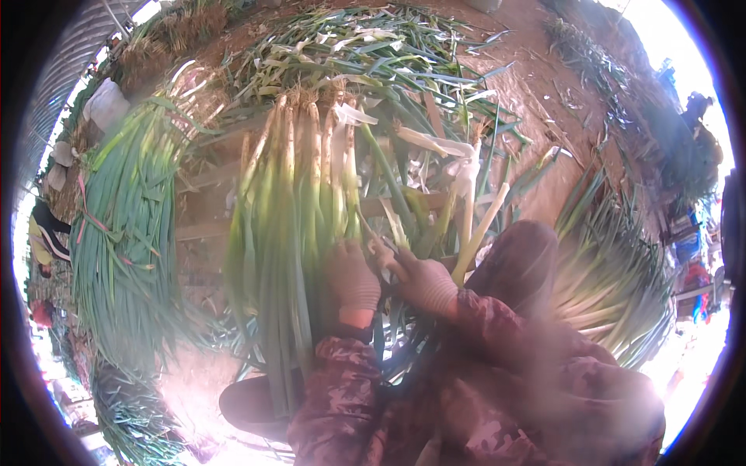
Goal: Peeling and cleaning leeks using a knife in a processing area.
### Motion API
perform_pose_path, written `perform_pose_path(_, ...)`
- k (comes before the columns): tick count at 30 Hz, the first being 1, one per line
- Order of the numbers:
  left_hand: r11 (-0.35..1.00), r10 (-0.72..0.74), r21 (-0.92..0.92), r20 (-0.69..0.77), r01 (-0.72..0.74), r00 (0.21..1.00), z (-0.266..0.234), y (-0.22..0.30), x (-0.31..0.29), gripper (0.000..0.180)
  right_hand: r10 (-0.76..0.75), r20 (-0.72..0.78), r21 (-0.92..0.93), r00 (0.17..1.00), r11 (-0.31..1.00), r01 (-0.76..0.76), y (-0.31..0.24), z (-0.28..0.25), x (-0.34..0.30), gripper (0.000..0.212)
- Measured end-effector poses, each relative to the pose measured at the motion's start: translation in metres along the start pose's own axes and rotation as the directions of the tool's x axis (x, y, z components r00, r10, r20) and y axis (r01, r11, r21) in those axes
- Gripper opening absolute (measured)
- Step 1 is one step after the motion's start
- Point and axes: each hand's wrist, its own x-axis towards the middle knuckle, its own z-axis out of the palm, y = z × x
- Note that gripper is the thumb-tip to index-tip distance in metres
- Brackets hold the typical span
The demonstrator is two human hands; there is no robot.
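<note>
Long green onions (287, 202) lie side by side in front of me, roots away from me and green leaves towards my lap. My left hand (353, 278), in a pale knitted glove, is closed round a green onion at the right edge of this row. Close beside it on the right, my gloved right hand (427, 283) has its fingers bent together near the same stalk. A thin, brownish piece shows at its fingertips, too blurred to name. Loose peeled stalks and a pale strip of skin (435, 144) are just beyond the right hand.
A tied bundle of green onions (128, 233) is on the left. More green onions (622, 272) lie at the right, beyond my knee (517, 256). A heap of leaves and trimmings (365, 46) covers the brown ground ahead. A white sack (106, 105) sits at the far left.
</note>
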Motion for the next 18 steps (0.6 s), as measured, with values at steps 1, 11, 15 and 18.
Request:
perform_pose_path(1, 0.999, 0.024, 0.040, -0.051, -0.022, 0.998, 0.005, -0.004, 0.004, 0.030, 0.040, -0.026, 0.056, 0.999, 0.998, -0.038, -0.008, -0.005, 0.011, 0.057)
perform_pose_path(11, 0.918, -0.127, 0.383, 0.048, 0.099, 0.991, 0.039, -0.002, 0.032, 0.047, -0.016, -0.184, -0.003, 0.983, 1.000, 0.016, -0.009, -0.023, 0.090, 0.047)
perform_pose_path(15, 0.924, -0.185, 0.361, 0.142, 0.124, 0.972, 0.043, 0.006, 0.042, 0.045, -0.007, -0.190, -0.037, 0.982, 0.999, 0.000, 0.003, -0.034, 0.123, 0.046)
perform_pose_path(18, 0.947, -0.174, 0.302, 0.204, 0.107, 0.963, 0.045, 0.001, 0.044, 0.042, 0.014, -0.186, -0.065, 0.983, 0.998, -0.026, -0.003, -0.042, 0.141, 0.051)
